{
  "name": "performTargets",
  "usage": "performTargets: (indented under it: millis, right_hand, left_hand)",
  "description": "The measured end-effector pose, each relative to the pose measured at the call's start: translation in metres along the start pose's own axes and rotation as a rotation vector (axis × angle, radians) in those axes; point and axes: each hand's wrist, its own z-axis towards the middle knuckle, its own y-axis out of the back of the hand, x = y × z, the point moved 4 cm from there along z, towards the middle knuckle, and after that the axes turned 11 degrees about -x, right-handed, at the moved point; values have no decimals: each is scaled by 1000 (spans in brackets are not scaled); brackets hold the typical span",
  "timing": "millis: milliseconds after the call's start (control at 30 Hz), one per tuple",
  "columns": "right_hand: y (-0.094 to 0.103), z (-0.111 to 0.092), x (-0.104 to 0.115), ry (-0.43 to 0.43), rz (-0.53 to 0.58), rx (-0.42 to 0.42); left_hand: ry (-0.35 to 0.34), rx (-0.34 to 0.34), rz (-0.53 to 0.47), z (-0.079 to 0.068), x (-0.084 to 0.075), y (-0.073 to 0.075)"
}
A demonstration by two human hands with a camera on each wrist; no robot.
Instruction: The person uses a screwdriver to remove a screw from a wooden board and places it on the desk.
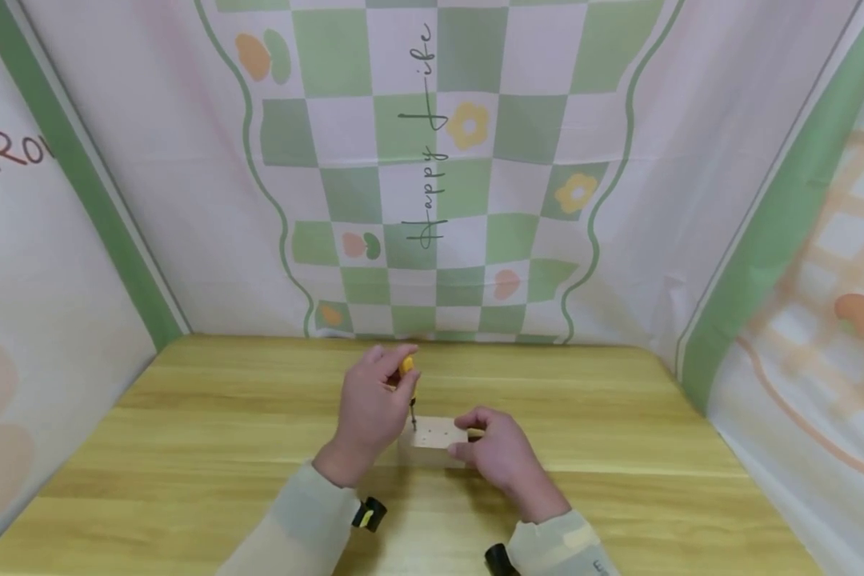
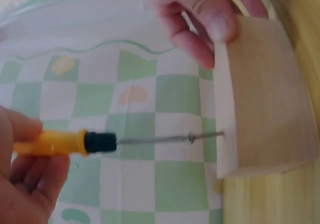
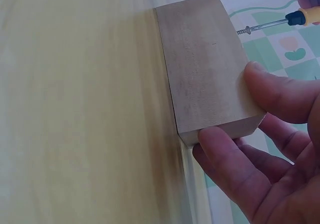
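Note:
A pale wooden block (image 1: 432, 456) with several small holes in its top stands on the table. My left hand (image 1: 374, 404) grips the yellow handle of a screwdriver (image 2: 62, 142), held upright over the block's left end. The screwdriver's tip meets the head of a screw (image 2: 205, 135), whose point sits in a hole near that end; much of its shank still shows above the wood. At the other end, my right hand (image 1: 500, 448) holds the block, its thumb (image 3: 272, 91) on the top edge and fingers against the end face.
The wood-grain table (image 1: 209, 448) spreads around the block. Behind it hangs a green-and-white checked cloth (image 1: 461, 192), with printed side cloths (image 1: 785, 240) at left and right. A small black device (image 1: 370, 514) is strapped at the left wrist, another (image 1: 500, 560) at the right.

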Motion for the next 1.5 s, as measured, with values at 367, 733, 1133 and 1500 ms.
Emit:
performTargets:
  millis: [367,733,1133,1500]
  right_hand:
    - [0,1,0,4,5,14]
    - [0,1,0,-7,-2,9]
    - [0,0,0,5,11,8]
    - [-1,1,-2,-13,12,4]
  left_hand:
    - [119,336,-233,3,9,1]
    - [163,266,-241,7,13,7]
    - [44,69,-148,1,8,3]
    - [77,178,-209,2,15,5]
